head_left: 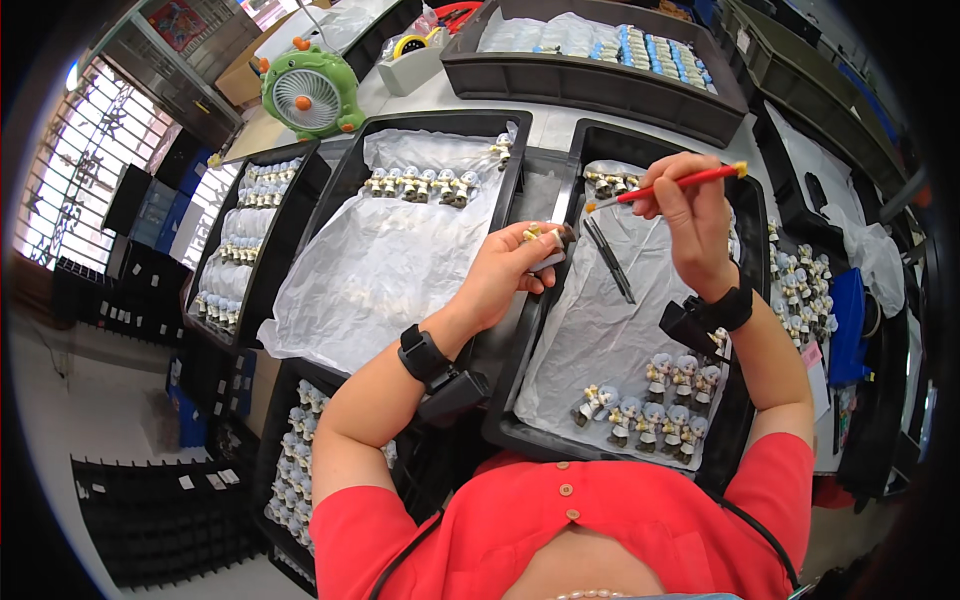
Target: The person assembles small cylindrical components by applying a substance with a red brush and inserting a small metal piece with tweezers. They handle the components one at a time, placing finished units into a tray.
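Observation:
My left hand (512, 268) is closed around a small figurine (543, 236), mostly covered by my fingers, with white, yellow and dark parts showing. Between the fingertips of my right hand (692, 215) is a thin red paintbrush (690, 182), its tip pointing left toward the figurine but apart from it. Below my right hand a lined black tray (570, 330) holds a dark pen-like tool (608, 260) lying on the paper. Several pale-haired figurines (650, 425) stand in that tray's near end, and more (606, 182) at its far end.
Left of centre, another black tray (345, 190) has a row of figurines (425, 186) on white paper. Trays of figurines (243, 250) flank it. Behind stand a green fan (310, 90), a tape dispenser (412, 62) and a large grey bin (600, 90). A blue bin (848, 325) is right.

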Action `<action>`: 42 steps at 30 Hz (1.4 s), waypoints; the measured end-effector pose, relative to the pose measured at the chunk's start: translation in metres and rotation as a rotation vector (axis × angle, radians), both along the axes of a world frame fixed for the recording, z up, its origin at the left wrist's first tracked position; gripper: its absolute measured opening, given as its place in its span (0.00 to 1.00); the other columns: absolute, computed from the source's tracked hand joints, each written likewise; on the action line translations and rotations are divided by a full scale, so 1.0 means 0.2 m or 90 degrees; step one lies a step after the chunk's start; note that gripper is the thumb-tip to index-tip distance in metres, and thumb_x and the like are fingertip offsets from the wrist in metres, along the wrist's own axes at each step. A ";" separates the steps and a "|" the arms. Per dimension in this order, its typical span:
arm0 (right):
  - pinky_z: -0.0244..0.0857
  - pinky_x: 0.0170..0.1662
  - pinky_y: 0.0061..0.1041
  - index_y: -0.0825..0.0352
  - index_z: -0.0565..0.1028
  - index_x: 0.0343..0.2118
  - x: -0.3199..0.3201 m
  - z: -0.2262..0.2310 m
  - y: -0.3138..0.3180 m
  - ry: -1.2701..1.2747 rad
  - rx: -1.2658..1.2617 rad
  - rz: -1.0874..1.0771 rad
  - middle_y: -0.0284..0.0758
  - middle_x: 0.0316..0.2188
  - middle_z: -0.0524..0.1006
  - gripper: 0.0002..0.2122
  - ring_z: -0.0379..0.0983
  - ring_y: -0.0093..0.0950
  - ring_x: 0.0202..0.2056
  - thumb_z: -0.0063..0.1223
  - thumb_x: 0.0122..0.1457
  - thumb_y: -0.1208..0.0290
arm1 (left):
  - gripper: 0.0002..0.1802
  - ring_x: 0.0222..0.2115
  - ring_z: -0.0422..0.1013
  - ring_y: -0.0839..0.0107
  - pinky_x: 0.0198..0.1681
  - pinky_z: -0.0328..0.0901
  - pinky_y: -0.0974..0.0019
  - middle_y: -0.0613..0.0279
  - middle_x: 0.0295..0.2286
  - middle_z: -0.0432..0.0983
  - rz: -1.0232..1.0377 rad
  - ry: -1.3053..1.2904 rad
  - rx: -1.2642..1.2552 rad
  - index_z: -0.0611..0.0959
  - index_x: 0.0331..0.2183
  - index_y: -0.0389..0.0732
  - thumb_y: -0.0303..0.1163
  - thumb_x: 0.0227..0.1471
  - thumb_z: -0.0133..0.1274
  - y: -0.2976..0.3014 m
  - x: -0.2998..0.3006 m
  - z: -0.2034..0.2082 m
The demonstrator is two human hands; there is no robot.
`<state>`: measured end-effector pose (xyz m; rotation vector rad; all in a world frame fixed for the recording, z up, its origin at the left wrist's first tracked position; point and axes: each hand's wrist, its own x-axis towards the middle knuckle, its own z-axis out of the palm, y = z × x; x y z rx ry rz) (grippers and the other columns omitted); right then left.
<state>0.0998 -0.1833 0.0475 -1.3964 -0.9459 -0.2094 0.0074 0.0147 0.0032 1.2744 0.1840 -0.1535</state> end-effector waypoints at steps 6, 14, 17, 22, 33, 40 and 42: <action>0.65 0.25 0.15 0.70 0.62 0.37 0.01 0.03 -0.03 0.058 -0.022 -0.007 0.31 0.23 0.71 0.07 0.71 0.18 0.22 0.43 0.59 0.74 | 0.15 0.22 0.63 0.85 0.23 0.60 0.80 0.71 0.25 0.68 -0.040 -0.169 0.295 0.76 0.42 0.41 0.32 0.51 0.51 -0.04 -0.02 0.01; 0.66 0.26 0.17 0.71 0.64 0.32 -0.07 -0.04 0.01 -0.135 -0.081 0.045 0.34 0.23 0.70 0.06 0.72 0.21 0.22 0.48 0.55 0.77 | 0.14 0.21 0.63 0.85 0.24 0.59 0.79 0.70 0.28 0.66 -0.027 -0.255 0.395 0.76 0.40 0.38 0.25 0.48 0.53 -0.05 -0.03 0.00; 0.65 0.24 0.19 0.71 0.63 0.31 -0.07 -0.05 0.03 -0.157 -0.138 0.029 0.35 0.23 0.71 0.07 0.72 0.22 0.21 0.50 0.54 0.78 | 0.14 0.21 0.63 0.85 0.24 0.59 0.79 0.69 0.28 0.67 -0.026 -0.282 0.427 0.76 0.40 0.37 0.24 0.47 0.52 -0.06 -0.03 0.00; 0.65 0.21 0.17 0.70 0.63 0.30 -0.09 -0.01 0.02 -0.112 -0.088 0.006 0.33 0.20 0.71 0.06 0.72 0.22 0.19 0.49 0.54 0.78 | 0.14 0.21 0.63 0.84 0.24 0.59 0.79 0.68 0.28 0.67 -0.018 -0.286 0.432 0.76 0.39 0.37 0.23 0.47 0.52 -0.07 -0.03 0.01; 0.59 0.19 0.24 0.68 0.62 0.27 -0.09 -0.04 0.08 -0.313 -0.115 0.037 0.36 0.18 0.65 0.09 0.65 0.33 0.15 0.52 0.52 0.77 | 0.13 0.25 0.67 0.69 0.29 0.61 0.70 0.59 0.27 0.71 0.004 -0.303 0.479 0.77 0.36 0.37 0.23 0.44 0.54 -0.08 -0.03 0.03; 0.61 0.22 0.24 0.68 0.63 0.30 -0.09 -0.03 0.05 -0.317 -0.166 0.046 0.34 0.21 0.68 0.08 0.67 0.29 0.21 0.51 0.51 0.83 | 0.13 0.25 0.66 0.70 0.29 0.62 0.70 0.59 0.27 0.71 -0.003 -0.278 0.456 0.77 0.36 0.37 0.23 0.43 0.54 -0.08 -0.03 0.03; 0.62 0.22 0.24 0.68 0.63 0.30 -0.07 -0.04 0.06 -0.307 -0.138 0.036 0.35 0.21 0.68 0.08 0.68 0.30 0.21 0.50 0.51 0.83 | 0.13 0.25 0.66 0.70 0.29 0.61 0.70 0.59 0.27 0.71 0.009 -0.266 0.438 0.77 0.36 0.37 0.23 0.43 0.54 -0.08 -0.03 0.02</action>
